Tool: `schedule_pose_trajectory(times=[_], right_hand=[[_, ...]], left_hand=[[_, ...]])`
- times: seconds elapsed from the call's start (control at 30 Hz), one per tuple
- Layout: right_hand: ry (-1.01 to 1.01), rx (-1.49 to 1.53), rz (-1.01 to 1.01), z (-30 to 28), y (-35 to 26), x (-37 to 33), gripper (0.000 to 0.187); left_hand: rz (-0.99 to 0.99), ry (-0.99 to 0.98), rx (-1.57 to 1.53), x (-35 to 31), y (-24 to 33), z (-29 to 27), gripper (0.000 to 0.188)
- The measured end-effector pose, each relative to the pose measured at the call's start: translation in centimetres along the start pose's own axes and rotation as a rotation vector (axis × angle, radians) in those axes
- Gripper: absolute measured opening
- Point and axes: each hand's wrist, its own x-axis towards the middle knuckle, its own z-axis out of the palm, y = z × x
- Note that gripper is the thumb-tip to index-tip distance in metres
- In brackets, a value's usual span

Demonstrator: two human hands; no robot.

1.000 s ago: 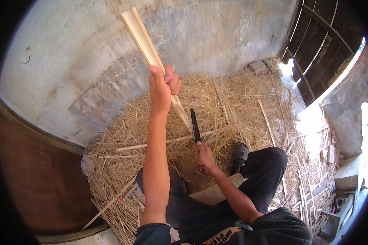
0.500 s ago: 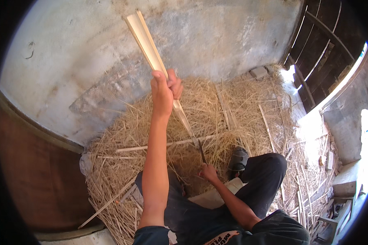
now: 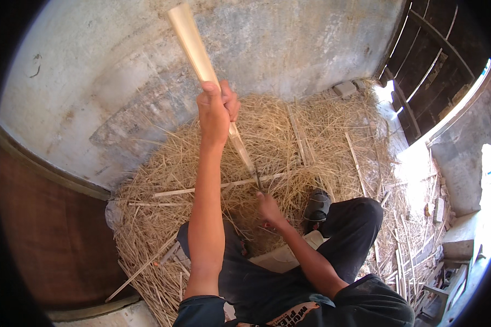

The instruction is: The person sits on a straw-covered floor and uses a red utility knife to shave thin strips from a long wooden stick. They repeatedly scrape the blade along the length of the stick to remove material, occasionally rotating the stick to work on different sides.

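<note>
My left hand (image 3: 218, 111) is wrapped round the middle of a long pale split bamboo piece (image 3: 191, 46), out ahead of me. Its wide end points up toward the wall, and its narrower end slants down to the right. In my right hand (image 3: 269, 209), lower and closer to my lap, is a knife (image 3: 258, 182) with a dark, thin blade. The blade meets the lower end of the bamboo; how deep it sits there I cannot tell. The right fingers are partly blurred, and most of the knife's handle is hidden inside them.
Straw-like shavings (image 3: 267, 128) cover the floor around me, with loose thin strips such as a long pale strip (image 3: 202, 191) on top. A stained wall (image 3: 136, 65) rises ahead. A brown panel (image 3: 54, 229) stands at left, dark wooden slats (image 3: 431, 60) at upper right.
The bamboo has turned in my left hand: its grooved side showed before, a smooth broad face shows now. My right hand and knife have moved up and slightly left.
</note>
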Motion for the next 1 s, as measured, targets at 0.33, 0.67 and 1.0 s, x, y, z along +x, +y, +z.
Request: schedule_pose_trajectory(times=[0.33, 0.67, 1.0], right_hand=[[-0.159, 0.861, 0.401, -7.3, -15.2, 5.9, 0.038], [-0.353, 0.038, 0.675, 2.8, 14.5, -8.2, 0.050], [-0.153, 0.388, 0.441, -1.7, 2.0, -5.2, 0.048]], left_hand=[[-0.044, -0.066, -0.097, -0.9, -0.1, -3.5, 0.074], [-0.020, -0.013, -0.099, -0.4, 0.5, -3.3, 0.073], [0.124, 0.203, -0.142, 0.6, 5.2, -5.2, 0.066]])
